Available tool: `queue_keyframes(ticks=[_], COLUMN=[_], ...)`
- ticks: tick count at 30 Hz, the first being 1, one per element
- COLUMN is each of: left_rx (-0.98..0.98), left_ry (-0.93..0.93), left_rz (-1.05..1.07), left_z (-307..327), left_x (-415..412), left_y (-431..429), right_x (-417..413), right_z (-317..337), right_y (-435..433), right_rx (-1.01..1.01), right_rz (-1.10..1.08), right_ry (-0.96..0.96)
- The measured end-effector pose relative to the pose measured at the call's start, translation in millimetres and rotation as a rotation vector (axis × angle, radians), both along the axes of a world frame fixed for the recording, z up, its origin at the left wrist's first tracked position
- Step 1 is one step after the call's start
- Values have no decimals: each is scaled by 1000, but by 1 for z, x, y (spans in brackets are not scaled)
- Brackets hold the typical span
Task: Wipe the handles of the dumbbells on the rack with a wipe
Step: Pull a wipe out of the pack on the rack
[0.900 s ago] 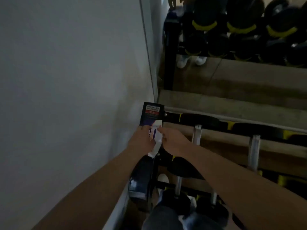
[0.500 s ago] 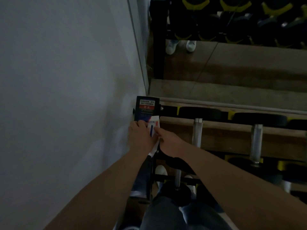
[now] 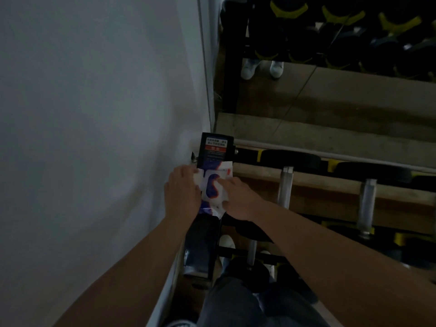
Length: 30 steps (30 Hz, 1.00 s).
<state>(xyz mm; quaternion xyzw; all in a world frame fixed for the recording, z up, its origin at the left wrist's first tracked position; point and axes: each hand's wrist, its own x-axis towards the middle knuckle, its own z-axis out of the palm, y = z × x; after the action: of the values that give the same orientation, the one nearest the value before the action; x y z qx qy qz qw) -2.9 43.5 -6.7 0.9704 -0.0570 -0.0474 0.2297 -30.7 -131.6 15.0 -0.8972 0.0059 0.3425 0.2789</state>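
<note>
Barely started tbh. Left hand (image 3: 181,192) and right hand (image 3: 238,199) both pinch the wipe packet (image 3: 213,187) by its edges, probably tearing it open, too dim to say. Dumbbell handles (image 3: 286,187) sit untouched on the rack (image 3: 330,186), at 3 o'clock of the hands. All the wiping's left.

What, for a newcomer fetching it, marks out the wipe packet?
By the white wall stands the rack's black end post. Over it, the left hand and right hand hold the wipe packet: white with a blue swirl, unlike the steel dumbbell handles.
</note>
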Motion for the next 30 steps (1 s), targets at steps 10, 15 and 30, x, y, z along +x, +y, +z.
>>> queue_keyframes(ticks=[10, 15, 30], left_rx=[338, 211, 25], left_ry=[-131, -24, -29], left_rz=[-232, -284, -406], left_z=[-15, -21, -27], left_x=[-4, 3, 6], left_y=[-4, 3, 3], right_x=[9, 21, -12], right_z=[-18, -21, -20], right_y=[18, 23, 13], right_rx=[-138, -179, -61], right_rz=[-42, -34, -101], right_ry=[-98, -49, -152])
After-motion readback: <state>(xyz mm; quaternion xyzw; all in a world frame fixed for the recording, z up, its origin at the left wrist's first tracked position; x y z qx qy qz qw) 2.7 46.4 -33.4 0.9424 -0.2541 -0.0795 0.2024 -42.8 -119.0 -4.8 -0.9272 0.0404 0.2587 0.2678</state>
